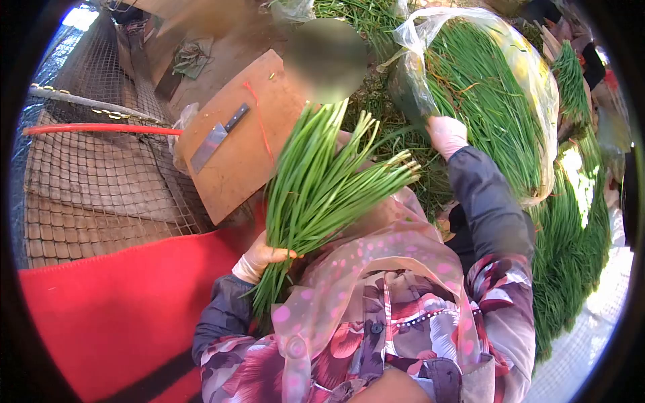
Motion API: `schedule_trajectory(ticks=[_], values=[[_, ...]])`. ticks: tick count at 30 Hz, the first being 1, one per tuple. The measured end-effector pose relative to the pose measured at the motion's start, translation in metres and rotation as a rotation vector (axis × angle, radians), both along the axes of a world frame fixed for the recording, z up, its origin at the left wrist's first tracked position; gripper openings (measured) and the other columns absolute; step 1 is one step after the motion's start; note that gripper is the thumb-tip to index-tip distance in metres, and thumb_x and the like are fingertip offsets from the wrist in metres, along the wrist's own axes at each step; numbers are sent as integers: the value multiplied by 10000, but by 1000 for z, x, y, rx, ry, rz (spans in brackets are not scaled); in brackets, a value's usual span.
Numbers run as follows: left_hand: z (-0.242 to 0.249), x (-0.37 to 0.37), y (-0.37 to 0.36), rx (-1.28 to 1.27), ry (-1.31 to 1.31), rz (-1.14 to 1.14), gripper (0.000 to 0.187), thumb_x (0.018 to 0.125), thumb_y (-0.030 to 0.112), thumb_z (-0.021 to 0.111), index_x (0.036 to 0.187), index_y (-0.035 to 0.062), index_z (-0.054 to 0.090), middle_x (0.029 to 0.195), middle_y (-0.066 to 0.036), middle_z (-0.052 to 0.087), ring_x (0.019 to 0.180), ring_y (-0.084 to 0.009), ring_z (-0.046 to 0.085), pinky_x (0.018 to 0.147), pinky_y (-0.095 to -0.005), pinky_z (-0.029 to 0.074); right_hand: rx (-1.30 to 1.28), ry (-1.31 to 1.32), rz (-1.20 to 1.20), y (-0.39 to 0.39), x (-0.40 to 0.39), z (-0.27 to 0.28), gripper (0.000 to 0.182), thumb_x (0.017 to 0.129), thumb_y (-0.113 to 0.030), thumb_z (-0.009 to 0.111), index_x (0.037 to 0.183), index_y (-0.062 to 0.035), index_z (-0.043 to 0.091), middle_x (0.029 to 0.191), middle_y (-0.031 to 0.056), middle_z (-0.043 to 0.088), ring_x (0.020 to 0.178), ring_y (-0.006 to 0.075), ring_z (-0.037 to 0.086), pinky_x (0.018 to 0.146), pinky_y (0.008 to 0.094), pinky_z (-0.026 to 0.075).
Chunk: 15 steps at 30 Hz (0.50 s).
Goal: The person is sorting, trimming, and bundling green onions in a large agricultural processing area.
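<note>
In my gloved left hand [262, 258] is a thick bunch of garlic chives [316, 181], closed around its lower part. Its pale cut ends fan out up and to the right over my lap. My gloved right hand [447, 136] is closed at the near left edge of a clear plastic bag [418, 87]; its fingertips are partly hidden. A large load of green chives [487, 101] fills that bag. Left of the held bunch, a cleaver [218, 138] with a dark handle lies on a tilted brown board [242, 161], beside a red string [259, 121].
Loose chives [363, 17] and trimmings lie beyond my knees. More chives [571, 269] are heaped to my right. A red cloth [134, 295] spreads at lower left, below wire netting [101, 174] and a red rod [101, 128]. A blurred round patch covers the top middle.
</note>
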<state>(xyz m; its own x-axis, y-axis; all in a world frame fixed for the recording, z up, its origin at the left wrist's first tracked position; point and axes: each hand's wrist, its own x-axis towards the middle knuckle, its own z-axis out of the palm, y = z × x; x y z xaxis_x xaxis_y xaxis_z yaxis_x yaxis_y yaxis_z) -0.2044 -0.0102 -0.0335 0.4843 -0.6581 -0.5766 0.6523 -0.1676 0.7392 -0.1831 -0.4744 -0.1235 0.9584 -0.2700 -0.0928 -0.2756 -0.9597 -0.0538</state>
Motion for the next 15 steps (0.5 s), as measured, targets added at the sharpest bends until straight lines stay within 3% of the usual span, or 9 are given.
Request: schedule_trajectory(ticks=[1,3,4,5,6,7,9,12,15], values=[[1,-1,5,-3,-1,-2,514,655,161,783,1099,-1,581,841,-127,649,615,-188,598,513,-287,472,-95,259,22,-18,-4,-19,208,819,-237,591,874,-84,720,838,159,701,795,308,693,658,441,546],[2,-3,10,84,25,28,567,625,209,790,1109,-8,589,917,-101,661,827,-195,629,765,-308,503,70,492,-1,4,-13,28,459,839,-334,632,1217,-76,597,934,178,690,870,326,674,744,402,535],[3,-5,8,78,47,51,575,623,217,794,1111,-5,586,917,-97,659,818,-194,630,764,-309,506,206,321,0,19,-19,52,629,825,-390,664,1328,-51,499,1065,188,670,974,277,660,828,353,511],[1,-6,7,74,50,52,575,623,217,794,1111,-5,586,917,-97,659,818,-194,630,764,-309,506,812,239,-81,16,-18,44,677,832,-382,669,1369,-31,454,1120,171,661,1007,214,645,873,314,486],[0,-6,6,64,37,48,571,633,206,796,1118,-6,582,921,-97,658,822,-194,631,769,-310,506,1215,133,-121,30,-20,56,624,850,-339,652,1350,-10,475,1131,132,667,999,171,629,880,299,480],[-1,-6,4,54,21,45,568,643,195,798,1125,-8,577,925,-97,658,826,-195,632,774,-311,506,1048,-42,123,43,-21,52,475,852,-343,643,1195,-17,605,998,157,692,906,215,660,809,313,501],[4,-8,1,57,-2,49,566,658,172,795,1145,-7,568,948,-89,655,842,-188,628,784,-310,504,592,181,138,82,-24,82,335,857,-351,634,980,-43,676,816,157,685,776,280,670,714,358,514],[1,-12,-5,57,-86,59,575,683,132,791,1185,-4,548,999,-72,648,878,-171,618,804,-307,497,622,114,121,80,-24,62,368,843,-427,601,852,-69,683,757,183,658,768,369,649,699,442,516],[-10,-16,-8,52,-121,48,626,692,132,802,1236,5,519,1059,-48,632,922,-147,600,825,-296,489,417,93,204,72,-16,51,359,854,-431,582,859,-90,694,757,163,668,749,354,657,688,449,514]])
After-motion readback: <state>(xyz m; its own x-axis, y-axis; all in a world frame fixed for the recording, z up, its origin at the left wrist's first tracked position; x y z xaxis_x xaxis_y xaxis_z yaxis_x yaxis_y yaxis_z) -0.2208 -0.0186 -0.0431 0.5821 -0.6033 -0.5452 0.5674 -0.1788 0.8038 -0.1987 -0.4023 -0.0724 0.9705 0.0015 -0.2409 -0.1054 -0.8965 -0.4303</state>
